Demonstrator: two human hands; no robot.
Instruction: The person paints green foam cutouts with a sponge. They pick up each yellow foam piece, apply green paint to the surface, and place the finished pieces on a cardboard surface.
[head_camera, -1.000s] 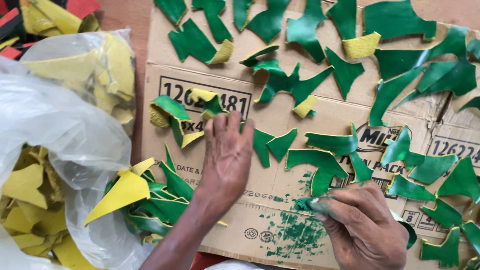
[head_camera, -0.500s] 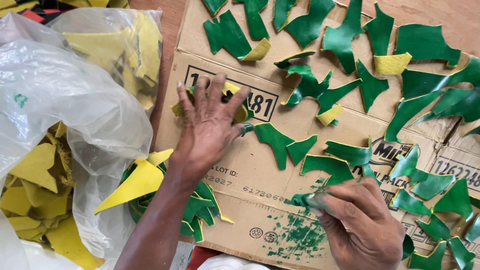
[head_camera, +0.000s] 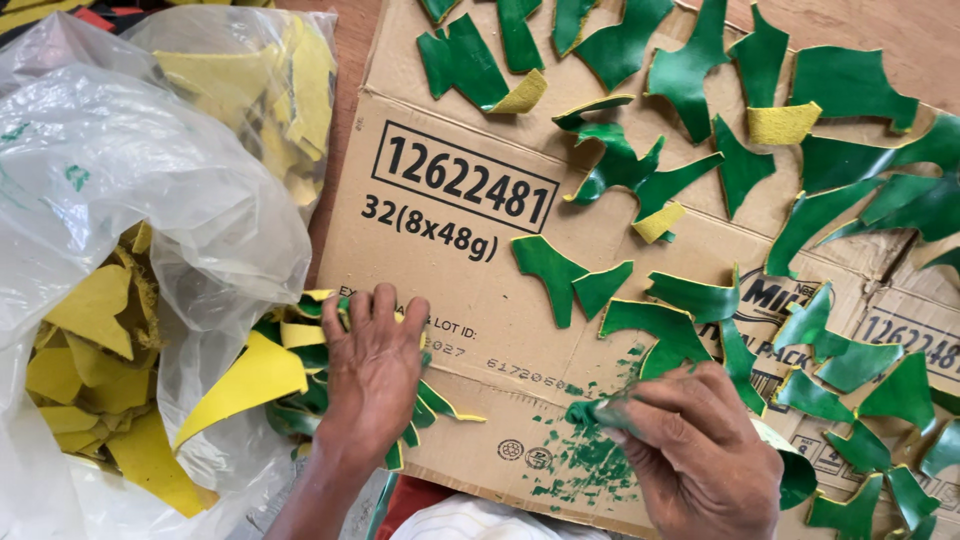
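Observation:
My left hand (head_camera: 375, 380) lies palm down, fingers stretched out, on a heap of green and yellow scraps (head_camera: 290, 375) at the left edge of the flattened cardboard (head_camera: 450, 290). My right hand (head_camera: 700, 460) is closed around a small green-stained dauber (head_camera: 590, 412), whose tip rests on the cardboard above a patch of green paint smears (head_camera: 575, 465). Several green-painted scraps (head_camera: 560, 270) lie spread over the cardboard, some curled with yellow undersides (head_camera: 783, 122) showing.
A large clear plastic bag (head_camera: 130, 190) full of yellow scraps (head_camera: 90, 310) fills the left side, right beside the heap. Brown wooden floor (head_camera: 355, 40) shows beyond the cardboard. A white cloth (head_camera: 470, 518) is at the bottom edge.
My left hand reached to a few green-yellow scraps near the printed box, then pulled back with them to the heap at the cardboard's left edge. The right hand stayed in place.

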